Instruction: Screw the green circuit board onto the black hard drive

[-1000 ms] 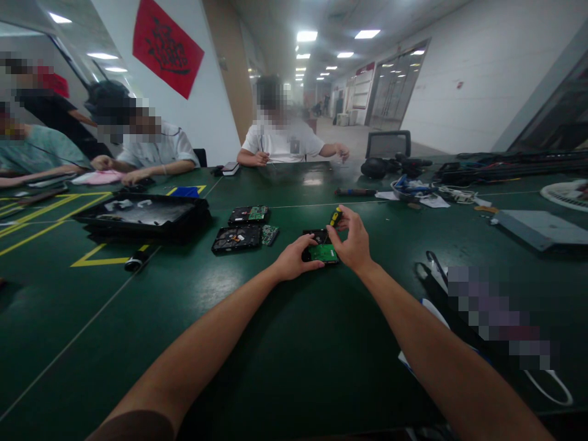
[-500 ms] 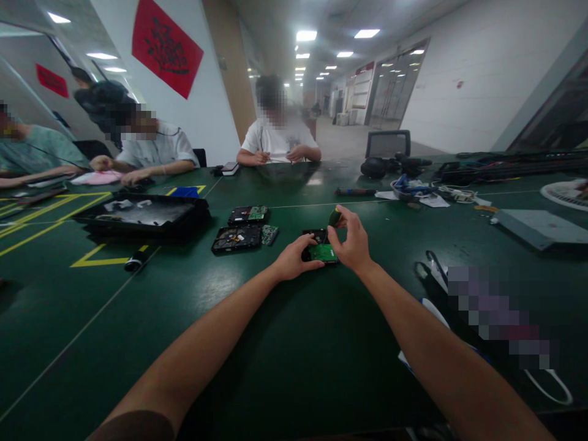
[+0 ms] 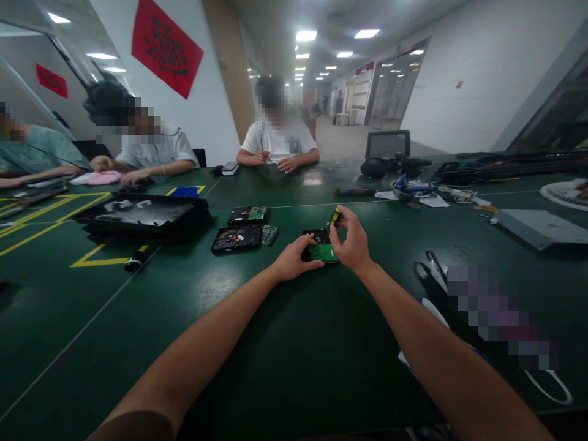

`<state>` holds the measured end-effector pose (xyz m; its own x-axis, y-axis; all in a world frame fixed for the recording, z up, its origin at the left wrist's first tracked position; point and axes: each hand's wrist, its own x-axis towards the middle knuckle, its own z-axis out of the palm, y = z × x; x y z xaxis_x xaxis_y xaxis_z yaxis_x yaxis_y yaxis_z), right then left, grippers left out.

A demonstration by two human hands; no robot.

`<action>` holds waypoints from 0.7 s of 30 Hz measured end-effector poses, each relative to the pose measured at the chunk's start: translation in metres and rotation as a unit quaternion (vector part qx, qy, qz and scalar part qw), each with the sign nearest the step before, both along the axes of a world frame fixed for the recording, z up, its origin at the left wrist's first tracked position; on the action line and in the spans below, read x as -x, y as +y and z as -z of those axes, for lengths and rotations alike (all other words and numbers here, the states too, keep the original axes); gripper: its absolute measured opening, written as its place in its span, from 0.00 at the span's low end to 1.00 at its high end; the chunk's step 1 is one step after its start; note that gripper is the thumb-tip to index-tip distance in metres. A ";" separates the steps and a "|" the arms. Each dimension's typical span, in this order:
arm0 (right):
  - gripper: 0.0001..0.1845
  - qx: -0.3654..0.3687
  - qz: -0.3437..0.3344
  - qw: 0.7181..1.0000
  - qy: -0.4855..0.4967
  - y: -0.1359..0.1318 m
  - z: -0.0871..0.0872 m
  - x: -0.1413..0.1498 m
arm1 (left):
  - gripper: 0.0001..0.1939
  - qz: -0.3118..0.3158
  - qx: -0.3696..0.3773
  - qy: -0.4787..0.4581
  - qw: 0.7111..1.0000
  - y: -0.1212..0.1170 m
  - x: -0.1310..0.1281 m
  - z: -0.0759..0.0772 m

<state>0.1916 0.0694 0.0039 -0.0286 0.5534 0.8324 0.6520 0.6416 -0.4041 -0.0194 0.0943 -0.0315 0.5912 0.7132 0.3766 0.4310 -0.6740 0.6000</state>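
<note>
On the glossy green tabletop (image 3: 294,343) lies a hard drive (image 3: 325,252), clasped in the left hand (image 3: 293,260) between thumb and fingers; the right hand (image 3: 353,240) pinches a yellow-and-black screwdriver (image 3: 336,215) over it. Left of the hard drive sit two other drives (image 3: 236,237) and stacked black trays (image 3: 142,230); right, a silver box (image 3: 544,228); beyond, a co-worker (image 3: 275,142) and lit corridor (image 3: 340,136).

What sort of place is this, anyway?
Probably an electronics workroom in an office building. The right hand holds a yellow-and-black screwdriver at a hard drive; other opened-up drives lie on the big green table, and glass doors show behind.
</note>
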 end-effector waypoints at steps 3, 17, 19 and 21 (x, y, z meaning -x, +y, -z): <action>0.31 -0.002 0.013 1.000 0.005 0.001 0.001 0.000 | 0.32 0.003 0.001 0.000 1.000 0.000 0.000 -0.001; 0.31 0.004 0.012 1.000 0.007 0.002 0.003 -0.001 | 0.33 0.001 -0.003 0.010 1.000 0.000 0.000 0.000; 0.32 0.003 0.020 1.000 0.002 0.001 0.002 -0.001 | 0.32 0.002 -0.005 0.008 1.000 0.000 0.000 0.000; 0.32 0.002 0.019 1.000 -0.009 0.000 0.000 -0.001 | 0.32 0.003 -0.004 0.007 1.000 0.001 0.000 0.000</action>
<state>0.1925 0.0694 0.0036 -0.0220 0.5577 0.8298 0.6827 0.6147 -0.3950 -0.0196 0.0948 -0.0316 0.6003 0.7069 0.3741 0.4358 -0.6814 0.5881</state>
